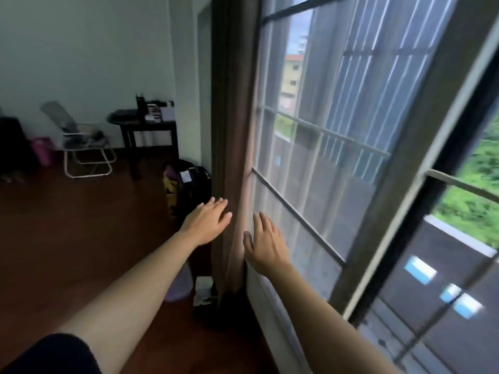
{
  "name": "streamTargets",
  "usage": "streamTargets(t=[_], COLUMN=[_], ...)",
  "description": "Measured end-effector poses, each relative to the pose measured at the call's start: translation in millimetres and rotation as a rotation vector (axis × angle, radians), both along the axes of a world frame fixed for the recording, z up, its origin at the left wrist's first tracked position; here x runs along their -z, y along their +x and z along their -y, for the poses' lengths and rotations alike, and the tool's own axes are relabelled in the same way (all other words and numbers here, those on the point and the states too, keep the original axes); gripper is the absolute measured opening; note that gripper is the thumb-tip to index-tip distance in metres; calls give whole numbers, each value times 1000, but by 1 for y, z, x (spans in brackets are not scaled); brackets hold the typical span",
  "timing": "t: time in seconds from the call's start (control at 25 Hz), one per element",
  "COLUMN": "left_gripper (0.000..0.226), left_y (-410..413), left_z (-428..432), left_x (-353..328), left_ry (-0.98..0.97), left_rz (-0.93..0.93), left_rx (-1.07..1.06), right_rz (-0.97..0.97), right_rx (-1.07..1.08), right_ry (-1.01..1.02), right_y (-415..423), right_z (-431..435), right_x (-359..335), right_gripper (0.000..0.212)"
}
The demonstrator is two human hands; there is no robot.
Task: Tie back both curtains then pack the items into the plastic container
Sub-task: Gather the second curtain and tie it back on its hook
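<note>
1. The brown curtain (233,125) hangs gathered into a narrow bundle at the left edge of the window (421,147). Its long axis runs up and down, from the top of the view to the floor (81,238), with its folds running the same way
2. A sheer curtain (294,163) is spread flat across the panes to the right of the brown one. It also hangs lengthwise down, and the window bars show through it
3. The left hand (208,222) is held out on the room side of the brown curtain, fingers straight and slightly spread, holding nothing. Its fingertips point at the curtain's left edge, but whether they touch the cloth cannot be told
4. The right hand (266,247) is on the window side, fingers straight and close together, pointing up along the curtain. It lies flat against the sheer cloth just beside the brown bundle and grips nothing
5. The brown curtain stands between the two hands
6. A pale purple plastic container (179,288) sits on the floor near the curtain's foot, partly hidden behind the left forearm
7. Further back stand dark bags (193,182), a dark table (148,128) with small things on it against the wall, and a white-framed chair (86,149)
</note>
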State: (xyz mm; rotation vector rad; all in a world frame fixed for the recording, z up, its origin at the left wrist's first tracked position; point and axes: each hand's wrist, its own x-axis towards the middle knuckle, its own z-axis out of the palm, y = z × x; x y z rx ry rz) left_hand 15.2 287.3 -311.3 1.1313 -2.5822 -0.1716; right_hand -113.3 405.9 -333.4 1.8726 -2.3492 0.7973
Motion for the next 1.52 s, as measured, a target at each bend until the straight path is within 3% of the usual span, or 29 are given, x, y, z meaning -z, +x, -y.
streamTargets(t=[0.36,0.72,0.88,1.08,1.28,1.4,1.52], left_gripper=[49,45,43,43,48,35,14], left_y=[40,2,-41,-101,-157,-175,-181], left_z=[226,419,519,594,642,649,658], left_x=[-27,-35,-59,-115,-147,-154,-155], left_ry=[92,107,131,160,297,320,246], left_rz=[-121,-262,-415,-687,-865,-903,-882], left_rx=[-118,-76,20,157,496,661,781], right_rz=[115,253,337,289,78,-95,59], right_rx=[-21,102,149,285,501,730,913], right_ry=[-35,-174,-221,-431,-785,-884,-905], right_y=[38,32,15,-7,-24,-33,-28], right_z=[241,444,536,606,655,672,694], right_x=[-9,1,-6,-28,-56,-65,-85], right_gripper=[62,59,62,66,53,57,70])
